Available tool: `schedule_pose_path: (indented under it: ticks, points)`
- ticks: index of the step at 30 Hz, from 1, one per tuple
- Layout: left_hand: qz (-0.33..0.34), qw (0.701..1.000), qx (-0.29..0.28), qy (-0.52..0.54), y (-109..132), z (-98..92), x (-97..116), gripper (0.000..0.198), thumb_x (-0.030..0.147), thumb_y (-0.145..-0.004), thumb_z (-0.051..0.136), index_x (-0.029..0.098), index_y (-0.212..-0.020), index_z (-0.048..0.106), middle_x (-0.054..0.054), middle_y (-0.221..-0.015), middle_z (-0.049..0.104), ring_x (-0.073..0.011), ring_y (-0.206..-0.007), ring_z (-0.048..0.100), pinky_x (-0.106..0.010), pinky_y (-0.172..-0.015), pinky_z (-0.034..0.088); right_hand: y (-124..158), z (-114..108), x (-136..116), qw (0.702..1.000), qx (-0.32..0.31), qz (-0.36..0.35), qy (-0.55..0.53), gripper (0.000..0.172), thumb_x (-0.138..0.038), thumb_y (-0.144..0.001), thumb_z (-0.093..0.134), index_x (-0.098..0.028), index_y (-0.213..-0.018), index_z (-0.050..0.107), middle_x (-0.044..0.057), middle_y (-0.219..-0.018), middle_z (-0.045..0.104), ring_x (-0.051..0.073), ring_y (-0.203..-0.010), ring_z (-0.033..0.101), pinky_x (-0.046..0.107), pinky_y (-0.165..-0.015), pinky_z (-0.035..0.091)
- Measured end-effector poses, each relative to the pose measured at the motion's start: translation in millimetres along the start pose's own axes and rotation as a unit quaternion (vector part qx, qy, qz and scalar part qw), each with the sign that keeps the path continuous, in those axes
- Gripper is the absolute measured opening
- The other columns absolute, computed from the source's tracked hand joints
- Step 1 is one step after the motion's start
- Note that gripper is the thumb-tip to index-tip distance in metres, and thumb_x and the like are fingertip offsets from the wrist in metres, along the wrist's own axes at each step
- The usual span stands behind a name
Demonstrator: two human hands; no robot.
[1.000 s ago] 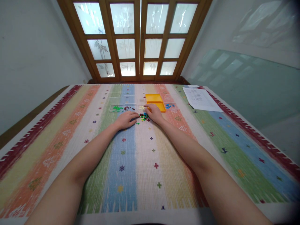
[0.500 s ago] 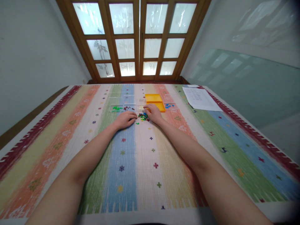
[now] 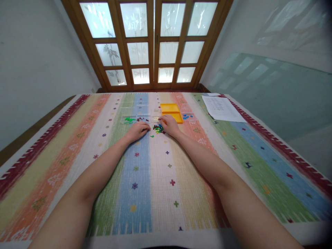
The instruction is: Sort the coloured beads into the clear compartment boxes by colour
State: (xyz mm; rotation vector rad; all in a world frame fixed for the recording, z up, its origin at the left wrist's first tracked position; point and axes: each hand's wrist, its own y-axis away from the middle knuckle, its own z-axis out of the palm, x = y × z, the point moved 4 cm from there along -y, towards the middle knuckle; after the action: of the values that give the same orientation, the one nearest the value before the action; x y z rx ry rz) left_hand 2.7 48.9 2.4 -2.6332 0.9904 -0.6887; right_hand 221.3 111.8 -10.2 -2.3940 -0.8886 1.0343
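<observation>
A small pile of mixed coloured pieces (image 3: 158,129) lies on the striped cloth between my hands. My left hand (image 3: 139,131) rests just left of it, fingers curled together; anything in them is too small to make out. At the pile's upper right, my right hand (image 3: 169,125) has its fingertips bent together by the box of pale pieces (image 3: 156,119); what they hold is hidden. Beyond my left hand are clear boxes with green pieces (image 3: 129,120) and dark red pieces (image 3: 142,119). An open yellow box (image 3: 177,118) stands behind my right hand, beside blue pieces (image 3: 187,117) in a clear box.
White printed sheets (image 3: 221,108) lie at the back right of the table. One green piece (image 3: 152,136) sits apart, nearer me than the pile. The striped cloth (image 3: 160,193) covers the table, and glazed wooden doors stand beyond it.
My left hand has shifted slightly left and away from me, off the pile's edge. My right hand has hardly moved.
</observation>
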Motion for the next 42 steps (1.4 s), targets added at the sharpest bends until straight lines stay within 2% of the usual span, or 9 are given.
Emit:
schedule_pose_path:
  ticks: [6, 17, 22, 26, 30, 32, 37, 40, 42]
  points:
    - [-0.058, 0.998, 0.035, -0.012, 1.0, -7.7, -4.6, 0.022, 0.025, -0.101, 0.055, 0.021, -0.107, 0.076, -0.008, -0.106, 0.073, -0.0227, -0.101, 0.067, -0.037, -0.095, 0.053, 0.2, -2.9, -6.3, 1.0, -0.015, -0.012, 0.007, 0.019, -0.018, -0.097, 0.059, -0.022, -0.103, 0.076, 0.009, -0.108, 0.072, 0.027, -0.106, 0.063, 0.042, -0.097, 0.048]
    - [-0.159, 0.98, 0.116, -0.015, 5.1, -18.7, -15.1, 0.025, 0.032, -0.105, 0.051, 0.021, -0.107, 0.074, -0.008, -0.109, 0.072, -0.0233, -0.104, 0.066, -0.037, -0.096, 0.051, 3.9, 5.8, -37.8, 0.98, -0.147, -0.132, 0.015, 0.021, -0.024, -0.099, 0.059, -0.025, -0.103, 0.079, 0.008, -0.107, 0.075, 0.027, -0.108, 0.061, 0.044, -0.102, 0.045]
    - [-0.218, 0.958, 0.182, -0.035, 9.3, -24.1, -27.3, 0.028, 0.033, -0.104, 0.052, 0.022, -0.109, 0.077, -0.008, -0.109, 0.075, -0.0235, -0.099, 0.068, -0.037, -0.093, 0.051, 5.5, 3.0, -50.2, 0.969, -0.163, -0.175, 0.059, 0.023, -0.025, -0.101, 0.057, -0.024, -0.103, 0.079, 0.009, -0.109, 0.075, 0.028, -0.11, 0.06, 0.046, -0.105, 0.041]
    - [-0.235, 0.951, 0.198, -0.041, 11.6, -23.1, -37.1, 0.03, 0.029, -0.103, 0.05, 0.022, -0.116, 0.076, -0.008, -0.111, 0.076, -0.0242, -0.102, 0.068, -0.039, -0.097, 0.052, 8.3, 5.0, -64.2, 0.964, -0.177, -0.193, 0.044, 0.022, -0.026, -0.101, 0.058, -0.025, -0.103, 0.08, 0.009, -0.111, 0.075, 0.028, -0.111, 0.061, 0.047, -0.107, 0.04]
    - [-0.231, 0.953, 0.193, -0.034, 12.4, -21.2, -37.4, 0.038, 0.023, -0.1, 0.051, 0.02, -0.134, 0.068, -0.008, -0.115, 0.076, -0.0223, -0.097, 0.068, -0.038, -0.098, 0.052, 8.4, 7.8, -59.9, 0.973, -0.155, -0.169, -0.027, 0.023, -0.026, -0.101, 0.058, -0.025, -0.112, 0.078, 0.008, -0.114, 0.075, 0.026, -0.113, 0.064, 0.043, -0.106, 0.044]
    - [-0.218, 0.959, 0.178, -0.033, 11.4, -20.4, -32.2, 0.036, 0.024, -0.1, 0.052, 0.021, -0.131, 0.07, -0.008, -0.116, 0.074, -0.0212, -0.092, 0.067, -0.037, -0.095, 0.053, 6.0, 5.9, -48.1, 0.984, -0.117, -0.125, -0.043, 0.023, -0.025, -0.101, 0.057, -0.024, -0.112, 0.077, 0.008, -0.113, 0.075, 0.025, -0.111, 0.065, 0.042, -0.103, 0.047]
    - [-0.122, 0.99, 0.061, -0.024, 3.4, -10.8, -8.3, 0.027, 0.029, -0.099, 0.057, 0.024, -0.118, 0.075, -0.007, -0.115, 0.071, -0.0214, -0.095, 0.067, -0.036, -0.091, 0.054, 1.1, -2.8, -20.7, 0.999, -0.046, -0.02, -0.021, 0.02, -0.022, -0.1, 0.058, -0.022, -0.104, 0.077, 0.008, -0.104, 0.075, 0.025, -0.101, 0.066, 0.04, -0.094, 0.05]
    - [-0.06, 0.998, 0.0, -0.021, -0.9, -3.3, 4.1, 0.028, 0.03, -0.099, 0.058, 0.024, -0.12, 0.075, -0.008, -0.119, 0.069, -0.0235, -0.106, 0.066, -0.038, -0.096, 0.053, 0.9, -3.5, -18.3, 0.999, -0.035, -0.011, -0.015, 0.019, -0.02, -0.099, 0.058, -0.022, -0.101, 0.076, 0.008, -0.102, 0.075, 0.025, -0.1, 0.066, 0.039, -0.092, 0.05]
    - [-0.032, 0.999, -0.021, -0.026, -2.8, -0.1, 8.6, 0.027, 0.031, -0.1, 0.058, 0.024, -0.117, 0.076, -0.009, -0.118, 0.069, -0.0253, -0.111, 0.064, -0.04, -0.1, 0.052, 1.6, -1.1, -20.8, 0.999, -0.038, -0.025, -0.018, 0.018, -0.02, -0.099, 0.058, -0.022, -0.1, 0.076, 0.008, -0.102, 0.075, 0.025, -0.1, 0.065, 0.038, -0.093, 0.049]
